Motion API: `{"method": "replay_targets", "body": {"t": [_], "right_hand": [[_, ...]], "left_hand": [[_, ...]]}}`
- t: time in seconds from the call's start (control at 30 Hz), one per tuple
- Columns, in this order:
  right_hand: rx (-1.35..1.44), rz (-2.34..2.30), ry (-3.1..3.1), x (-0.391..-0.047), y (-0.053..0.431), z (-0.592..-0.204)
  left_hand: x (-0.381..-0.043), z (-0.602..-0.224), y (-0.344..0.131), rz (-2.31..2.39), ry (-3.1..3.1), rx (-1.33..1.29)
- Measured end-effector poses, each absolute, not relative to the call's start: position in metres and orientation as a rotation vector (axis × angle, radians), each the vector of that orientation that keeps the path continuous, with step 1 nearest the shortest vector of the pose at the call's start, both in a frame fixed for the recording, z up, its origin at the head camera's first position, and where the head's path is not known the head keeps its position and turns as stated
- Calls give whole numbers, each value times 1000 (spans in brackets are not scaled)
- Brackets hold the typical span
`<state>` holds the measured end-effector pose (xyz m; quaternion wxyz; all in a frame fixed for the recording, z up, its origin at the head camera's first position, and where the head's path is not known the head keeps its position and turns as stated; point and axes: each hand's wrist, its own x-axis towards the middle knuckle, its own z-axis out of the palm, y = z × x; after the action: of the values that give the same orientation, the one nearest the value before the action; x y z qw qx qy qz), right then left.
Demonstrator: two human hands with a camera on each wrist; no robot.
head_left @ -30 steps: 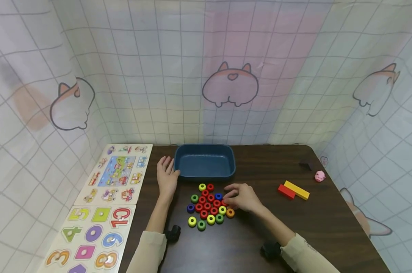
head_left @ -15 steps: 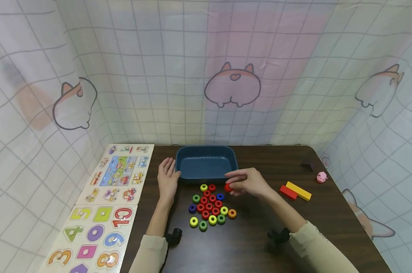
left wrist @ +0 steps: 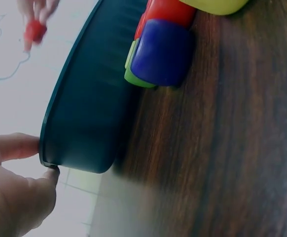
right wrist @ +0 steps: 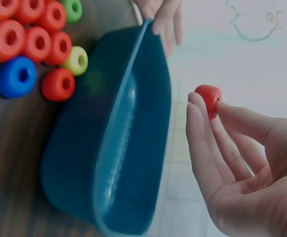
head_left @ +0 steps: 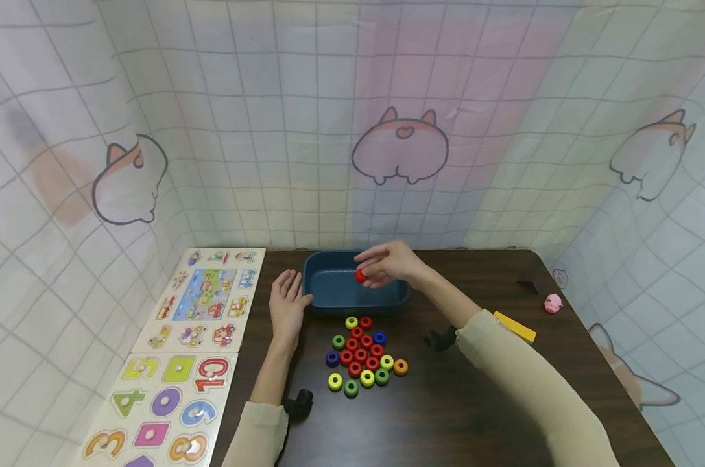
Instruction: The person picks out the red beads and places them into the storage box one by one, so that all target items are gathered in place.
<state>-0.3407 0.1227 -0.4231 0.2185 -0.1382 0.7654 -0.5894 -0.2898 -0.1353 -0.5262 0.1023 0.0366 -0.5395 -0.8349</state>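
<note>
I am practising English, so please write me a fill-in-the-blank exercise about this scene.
The right hand pinches a bead whose colour is ____.
In the head view, the left hand touches the tray at its ____ end, not its right.
Exactly ____ orange bead lies on the table.
The toy pig is coloured ____.
Missing words: red; left; one; pink.

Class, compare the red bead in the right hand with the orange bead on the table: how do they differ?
Color: the held bead is red; the other bead is orange.
Place: the red bead is over the blue tray in the head view; the orange bead lies on the table.
Hold: the right hand pinches the red bead; no hand touches the orange bead.
Both are small, rounded beads.
</note>
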Motion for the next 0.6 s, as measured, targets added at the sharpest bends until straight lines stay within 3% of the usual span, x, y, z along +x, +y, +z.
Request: {"method": "replay_targets", "body": {"t": [0.33, 0.6], "right_hand": [[-215, -1611, 2070, -393, 82, -442], [-210, -1530, 2107, -414, 51, -461]], "left_hand": [[-294, -539, -134, -2451, -1612, 109], [-296, -543, -138, -2376, -1653, 119]]}}
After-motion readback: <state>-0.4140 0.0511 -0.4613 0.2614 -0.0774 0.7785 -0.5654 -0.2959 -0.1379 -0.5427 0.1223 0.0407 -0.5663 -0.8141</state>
